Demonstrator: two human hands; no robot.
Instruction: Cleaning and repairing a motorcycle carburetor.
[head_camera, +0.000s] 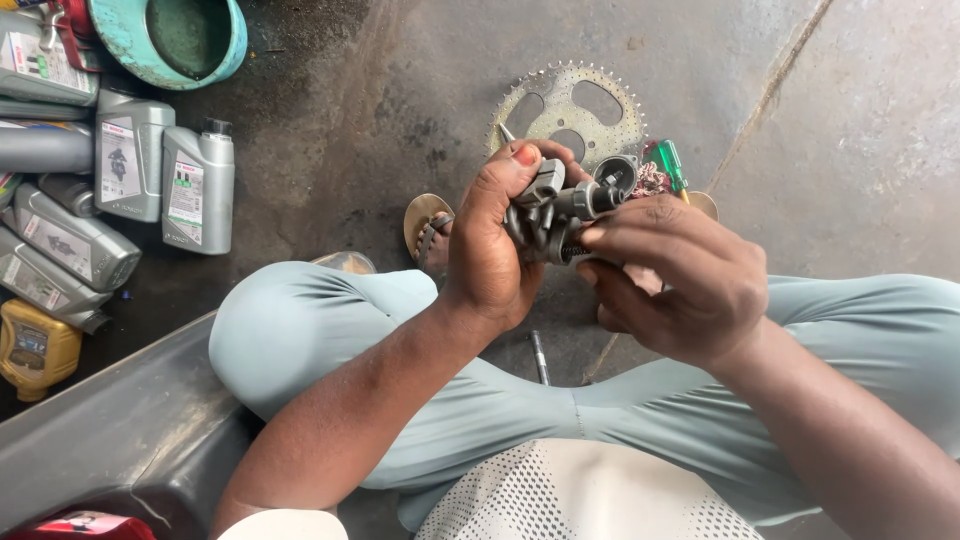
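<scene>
head view, looking down at a seated person's lap and hands. left hand: raised above the knees, fingers wrapped round the left side of a grey metal part, thumb pressed on its upper edge; clamped on the part. right hand: meets the left from the other side, fingertips pinched on the part's lower right end, where coiled springs show; also closed on the part. the part sits between the two hands, held in the air above the floor, its short cylindrical stub pointing right. just beyond it, on the floor, lies a flat toothed sprocket, partly hidden by the left thumb. beside the sprocket's right edge lies a screwdriver with a green handle, near a small round metal piece. below the hands, between the knees, a thin metal rod rests on the floor. the person's legs in pale grey trousers fill the lower frame; a sandalled foot shows left of the left hand. far left: a cluster of grey oil bottles, one yellow bottle, and a teal basin at the top edge. dark stains mark the floor near the bottles.
</scene>
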